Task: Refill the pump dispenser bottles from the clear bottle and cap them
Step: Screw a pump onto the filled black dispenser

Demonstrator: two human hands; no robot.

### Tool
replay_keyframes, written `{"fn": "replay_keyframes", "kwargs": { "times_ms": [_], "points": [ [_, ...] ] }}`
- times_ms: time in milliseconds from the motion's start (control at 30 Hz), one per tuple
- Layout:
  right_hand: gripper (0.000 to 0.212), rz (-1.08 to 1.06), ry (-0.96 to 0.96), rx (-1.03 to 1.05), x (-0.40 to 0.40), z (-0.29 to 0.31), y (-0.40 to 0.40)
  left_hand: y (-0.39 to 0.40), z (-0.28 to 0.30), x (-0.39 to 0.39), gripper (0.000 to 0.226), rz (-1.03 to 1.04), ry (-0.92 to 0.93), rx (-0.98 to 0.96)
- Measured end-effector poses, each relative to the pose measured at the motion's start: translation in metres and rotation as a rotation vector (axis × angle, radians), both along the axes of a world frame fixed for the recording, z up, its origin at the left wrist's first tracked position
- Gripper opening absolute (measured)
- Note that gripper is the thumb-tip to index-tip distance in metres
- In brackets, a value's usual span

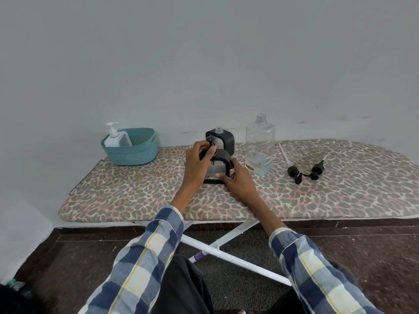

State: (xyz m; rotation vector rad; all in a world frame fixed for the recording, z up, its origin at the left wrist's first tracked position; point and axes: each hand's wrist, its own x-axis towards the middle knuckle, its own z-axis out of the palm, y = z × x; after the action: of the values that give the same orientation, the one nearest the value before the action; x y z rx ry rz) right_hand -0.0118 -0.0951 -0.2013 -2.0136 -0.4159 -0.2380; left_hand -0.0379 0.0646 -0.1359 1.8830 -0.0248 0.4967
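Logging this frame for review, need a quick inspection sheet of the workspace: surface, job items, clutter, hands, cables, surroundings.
Surface: ironing board with leopard-print cover, on white crossed legs.
Job's things: near black dispenser, pump top at its neck; rear black dispenser, neck uncapped; clear bottle uncapped, little liquid left; two loose pump heads to its right.
Clutter: teal basket holding a white pump bottle.
Hands: left hand fingers on the pump top; right hand grips the near dispenser's side.
Cables: nothing seen.
Surroundings: grey wall, dark floor.
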Motion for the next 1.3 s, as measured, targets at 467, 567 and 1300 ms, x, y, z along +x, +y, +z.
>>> {"fn": "replay_keyframes", "kwargs": {
  "times_ms": [467, 567, 1300],
  "points": [
    [0.054, 0.031, 0.007, 0.045, 0.002, -0.003, 0.0, 0.003, 0.015, 0.001, 0.028, -0.018, 0.041, 0.158],
    [0.054, 0.03, 0.025, 0.051, 0.002, -0.002, -0.001, 0.001, 0.014, 0.001, 0.031, -0.026, 0.077, 0.156],
    [0.068, 0.068, -0.021, 0.017, 0.007, -0.003, -0.001, 0.007, 0.02, 0.007, 0.019, 0.007, 0.041, 0.124]
  ]
}}
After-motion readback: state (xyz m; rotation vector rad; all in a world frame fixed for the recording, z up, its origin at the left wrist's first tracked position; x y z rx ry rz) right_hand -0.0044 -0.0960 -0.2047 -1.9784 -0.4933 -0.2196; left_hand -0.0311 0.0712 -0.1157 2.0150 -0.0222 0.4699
